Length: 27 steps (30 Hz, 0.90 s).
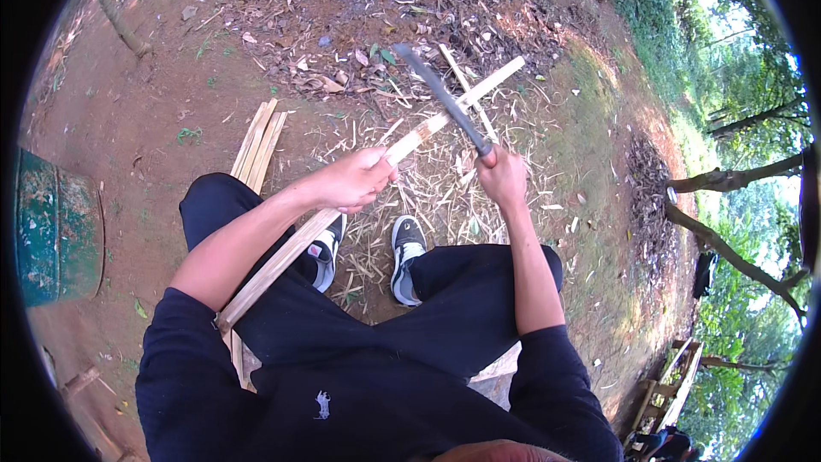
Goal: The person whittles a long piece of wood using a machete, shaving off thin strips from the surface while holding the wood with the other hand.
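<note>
My left hand (355,180) was closed around a long pale wooden strip (415,138); my right hand (503,176) gripped a dark curved metal machete (444,97), perhaps touching the strip.

No words or numbers could be read. A pale grey emblem (321,405) stood on the front of the dark shirt (385,395), and a small reddish mark (314,250) showed at the left shoe (326,269), too small to make out.
</note>
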### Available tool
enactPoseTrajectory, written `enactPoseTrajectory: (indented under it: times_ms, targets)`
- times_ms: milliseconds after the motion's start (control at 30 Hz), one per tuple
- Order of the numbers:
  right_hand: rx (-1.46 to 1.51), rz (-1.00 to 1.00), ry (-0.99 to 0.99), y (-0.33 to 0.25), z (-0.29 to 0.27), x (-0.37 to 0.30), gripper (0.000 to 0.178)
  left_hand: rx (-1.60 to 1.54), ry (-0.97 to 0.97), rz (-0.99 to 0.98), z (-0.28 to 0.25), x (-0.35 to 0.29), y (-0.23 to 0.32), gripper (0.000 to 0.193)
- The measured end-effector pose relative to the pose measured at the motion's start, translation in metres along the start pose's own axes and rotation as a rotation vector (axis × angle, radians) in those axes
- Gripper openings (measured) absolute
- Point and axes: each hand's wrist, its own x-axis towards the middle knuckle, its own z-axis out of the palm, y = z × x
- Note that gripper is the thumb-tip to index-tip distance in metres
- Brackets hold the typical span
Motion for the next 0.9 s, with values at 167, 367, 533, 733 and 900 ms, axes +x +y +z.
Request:
enactPoseTrajectory:
  times_ms: [167, 367, 533, 733, 900]
  targets:
    - [0.084, 0.106, 0.039, 0.018, -0.004, 0.016, 0.014, 0.043, 0.008, 0.036, 0.006, 0.001, 0.007, 0.031]
    - [0.004, -0.085, -0.053, 0.028, 0.002, 0.0, 0.016, 0.013, -0.043, -0.001, -0.001, -0.001, 0.003, 0.03]
    - [-0.012, 0.144, -0.048, 0.015, 0.0, 0.016, 0.021, -0.032, 0.002, -0.036, -0.002, 0.005, -0.004, 0.028]
    - [0.165, 0.352, 0.003, 0.035, -0.002, 0.015, 0.021, 0.042, -0.03, -0.034, 0.008, -0.01, 0.008, 0.028]
    - [0.114, 0.196, 0.055, 0.042, -0.012, 0.008, 0.019, 0.046, -0.079, 0.011, 0.009, -0.006, 0.007, 0.029]
